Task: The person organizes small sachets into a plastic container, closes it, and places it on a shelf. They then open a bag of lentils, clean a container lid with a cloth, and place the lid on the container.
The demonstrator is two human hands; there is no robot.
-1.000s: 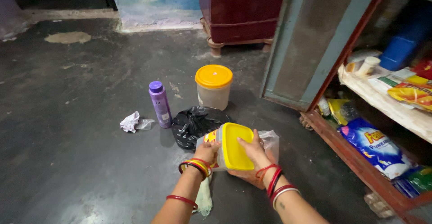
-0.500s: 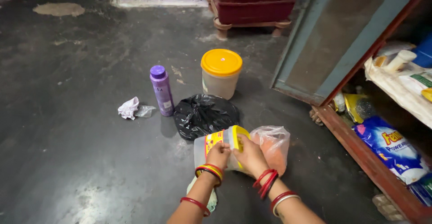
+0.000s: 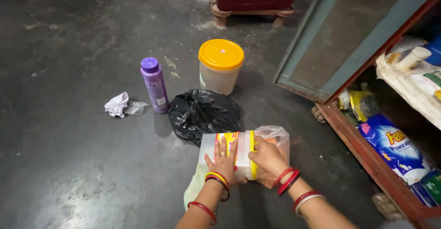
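A clear plastic container (image 3: 209, 151) with a yellow lid lies on its side on the dark floor in the head view. My left hand (image 3: 223, 163) presses flat on its labelled body. My right hand (image 3: 267, 157) grips the yellow lid end. Behind my right hand sits a clear plastic bag (image 3: 277, 136) with something orange inside. A pale cloth (image 3: 194, 190) lies under my left wrist. Both wrists wear red and yellow bangles.
A tied black plastic bag (image 3: 203, 113) lies just beyond the container. A purple bottle (image 3: 154, 85), a yellow-lidded tub (image 3: 221, 65) and crumpled paper (image 3: 117, 105) stand farther out. An open cupboard door (image 3: 337, 40) and shelves with packets (image 3: 395, 146) are at the right. A dark red furniture base (image 3: 250, 1) is at the back.
The container has turned from lid-up in my hands to lying on its side on the floor. My left hand moved onto its body; the view tilted down and closer.
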